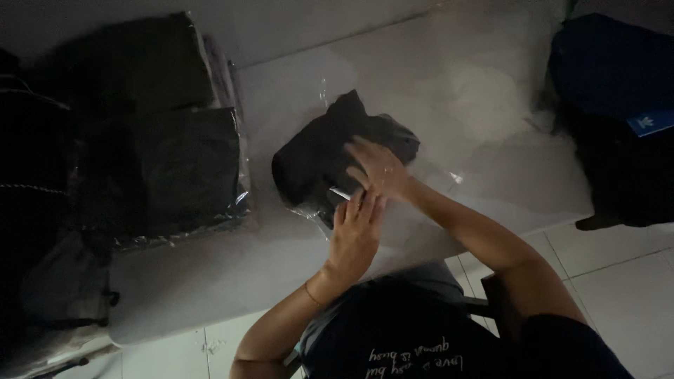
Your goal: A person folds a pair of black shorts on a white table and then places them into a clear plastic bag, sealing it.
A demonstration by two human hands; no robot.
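A folded black garment (319, 158) lies inside a clear plastic bag (449, 179) on a white table (491, 105). My right hand (375, 167) rests flat on top of the garment, fingers spread, pressing the plastic. Just below it, my left hand (356, 235) touches the bag's near edge with fingers together, at a small shiny strip (340, 193) of the plastic. The scene is dim, so the exact grip of the fingers on the plastic is unclear.
A stack of dark garments wrapped in clear plastic (186, 165) lies at the table's left. A dark blue bag (614, 105) stands at the right. More dark bundles (42, 210) fill the far left. White floor tiles (618, 295) show below the table.
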